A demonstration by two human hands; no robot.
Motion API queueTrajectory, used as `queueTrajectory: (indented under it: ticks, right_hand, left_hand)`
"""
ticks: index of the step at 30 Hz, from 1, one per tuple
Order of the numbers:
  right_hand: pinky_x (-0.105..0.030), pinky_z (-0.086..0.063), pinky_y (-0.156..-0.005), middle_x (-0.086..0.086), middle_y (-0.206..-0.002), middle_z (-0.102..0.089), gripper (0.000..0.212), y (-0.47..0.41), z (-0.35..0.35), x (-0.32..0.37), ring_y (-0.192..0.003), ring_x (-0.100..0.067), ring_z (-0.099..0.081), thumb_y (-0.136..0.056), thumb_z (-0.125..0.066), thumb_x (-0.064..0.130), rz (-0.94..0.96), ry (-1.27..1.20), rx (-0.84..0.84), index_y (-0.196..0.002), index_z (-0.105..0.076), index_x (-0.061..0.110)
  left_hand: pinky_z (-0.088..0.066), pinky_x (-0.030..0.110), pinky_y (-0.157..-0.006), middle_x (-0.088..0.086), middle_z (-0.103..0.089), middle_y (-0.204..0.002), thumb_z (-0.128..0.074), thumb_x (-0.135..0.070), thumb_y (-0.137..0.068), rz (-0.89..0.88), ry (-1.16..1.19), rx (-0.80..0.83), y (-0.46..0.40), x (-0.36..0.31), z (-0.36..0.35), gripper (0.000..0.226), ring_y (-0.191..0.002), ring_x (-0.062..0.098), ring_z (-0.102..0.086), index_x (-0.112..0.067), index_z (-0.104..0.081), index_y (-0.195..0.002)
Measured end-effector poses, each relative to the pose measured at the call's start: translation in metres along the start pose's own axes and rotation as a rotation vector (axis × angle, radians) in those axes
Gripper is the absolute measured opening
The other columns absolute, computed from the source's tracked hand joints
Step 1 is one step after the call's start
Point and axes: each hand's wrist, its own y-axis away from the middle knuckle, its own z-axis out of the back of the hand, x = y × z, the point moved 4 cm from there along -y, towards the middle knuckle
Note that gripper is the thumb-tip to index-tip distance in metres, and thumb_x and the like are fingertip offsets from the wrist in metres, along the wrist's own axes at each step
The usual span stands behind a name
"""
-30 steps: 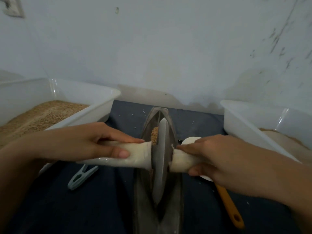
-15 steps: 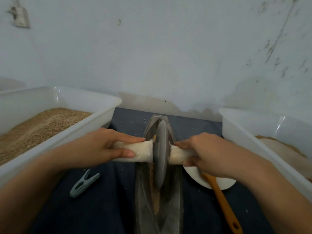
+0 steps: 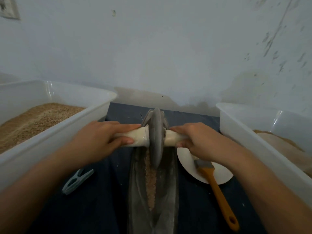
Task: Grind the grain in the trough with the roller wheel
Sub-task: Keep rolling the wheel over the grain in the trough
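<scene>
Left hand (image 3: 99, 141) and right hand (image 3: 195, 141) each grip the axle handle (image 3: 135, 138), keeping roller wheel (image 3: 156, 137) upright at trough (image 3: 168, 183) far end; grain (image 3: 151, 179) lines its groove.

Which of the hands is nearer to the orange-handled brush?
Right. The right hand grips the roller handle just above the orange-handled brush; the left hand is across the grey metal trough.

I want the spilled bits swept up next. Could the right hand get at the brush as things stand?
Probably yes, once it lets go. The right hand grips the roller handle, and the brush lies on the plate just below that wrist, uncovered.
</scene>
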Motion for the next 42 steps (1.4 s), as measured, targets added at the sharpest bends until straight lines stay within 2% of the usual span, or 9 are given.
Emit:
queueTrajectory:
  ticks: [12,18,23,27,31,35,37,39,42]
  right_hand:
    - [-0.015,-0.026,-0.047,0.013,-0.067,-0.037,0.024,0.061,0.029,0.038,-0.055,0.000,-0.037,-0.089,-0.054,0.043,0.153,0.204,0.220,-0.110,-0.052,0.031]
    - [-0.021,-0.037,-0.062,0.003,-0.087,-0.049,0.028,0.026,0.006,0.022,-0.084,-0.015,-0.052,-0.092,-0.053,0.024,0.052,0.197,0.081,-0.120,-0.053,0.022]
    - [-0.029,-0.036,-0.085,-0.003,-0.122,-0.050,0.044,-0.004,-0.010,0.002,-0.111,-0.019,-0.043,-0.095,-0.050,0.023,0.020,0.175,-0.148,-0.136,-0.037,0.021]
    - [-0.026,-0.036,-0.076,0.000,-0.113,-0.055,0.038,0.007,-0.003,0.010,-0.103,-0.017,-0.049,-0.093,-0.053,0.027,0.042,0.206,-0.060,-0.130,-0.046,0.024]
    - [-0.017,-0.033,-0.054,0.010,-0.075,-0.047,0.023,0.039,0.016,0.029,-0.069,-0.006,-0.049,-0.089,-0.057,0.034,0.106,0.238,0.148,-0.110,-0.057,0.025]
    - [-0.023,-0.043,-0.080,0.004,-0.112,-0.058,0.042,0.058,0.023,0.040,-0.101,-0.012,-0.057,-0.089,-0.053,0.044,0.155,0.334,0.219,-0.128,-0.050,0.027]
    - [-0.020,-0.041,-0.068,0.005,-0.103,-0.057,0.035,0.056,0.020,0.039,-0.092,-0.012,-0.056,-0.089,-0.053,0.043,0.155,0.331,0.194,-0.121,-0.052,0.027]
    - [-0.017,-0.034,-0.056,0.006,-0.085,-0.051,0.021,0.044,0.015,0.032,-0.078,-0.011,-0.052,-0.090,-0.054,0.033,0.118,0.257,0.133,-0.110,-0.054,0.025]
    - [-0.024,-0.036,-0.075,0.000,-0.112,-0.053,0.043,0.012,0.000,0.013,-0.104,-0.018,-0.050,-0.093,-0.050,0.020,0.046,0.200,-0.044,-0.134,-0.041,0.026]
  left_hand:
    - [-0.039,0.007,-0.091,-0.035,-0.057,-0.118,-0.053,-0.068,-0.074,-0.182,0.441,0.417,0.023,-0.013,0.028,0.045,-0.109,-0.011,-0.055,-0.065,-0.045,-0.118]
    - [-0.036,0.001,-0.077,-0.050,-0.054,-0.096,-0.034,-0.078,-0.073,-0.029,0.204,0.186,0.010,-0.006,0.013,0.038,-0.092,-0.021,-0.053,-0.077,-0.037,-0.111]
    - [-0.037,0.021,-0.069,-0.008,-0.062,-0.098,-0.027,-0.059,-0.077,-0.016,-0.044,-0.086,0.000,0.001,-0.003,0.059,-0.075,0.003,-0.051,-0.049,-0.030,-0.136]
    - [-0.039,0.017,-0.072,-0.016,-0.062,-0.098,-0.033,-0.071,-0.076,-0.025,0.066,0.025,0.003,0.002,0.002,0.054,-0.081,0.000,-0.057,-0.060,-0.034,-0.129]
    - [-0.046,0.018,-0.086,-0.032,-0.062,-0.112,-0.041,-0.076,-0.071,-0.125,0.239,0.261,0.017,-0.008,0.021,0.047,-0.097,-0.008,-0.061,-0.072,-0.037,-0.118]
    - [-0.036,0.000,-0.088,-0.041,-0.054,-0.115,-0.051,-0.067,-0.075,-0.182,0.410,0.379,0.026,-0.017,0.032,0.044,-0.107,-0.017,-0.053,-0.066,-0.044,-0.118]
    - [-0.035,-0.004,-0.081,-0.044,-0.057,-0.104,-0.051,-0.061,-0.082,-0.164,0.413,0.361,0.024,-0.018,0.029,0.037,-0.097,-0.023,-0.053,-0.061,-0.050,-0.119]
    - [-0.037,0.000,-0.084,-0.044,-0.058,-0.101,-0.048,-0.063,-0.076,-0.100,0.347,0.312,0.018,-0.014,0.022,0.041,-0.095,-0.023,-0.052,-0.065,-0.047,-0.117]
    - [-0.039,0.010,-0.078,-0.023,-0.065,-0.093,-0.039,-0.067,-0.071,0.047,0.151,0.142,0.008,-0.002,0.008,0.053,-0.086,-0.010,-0.057,-0.065,-0.035,-0.124]
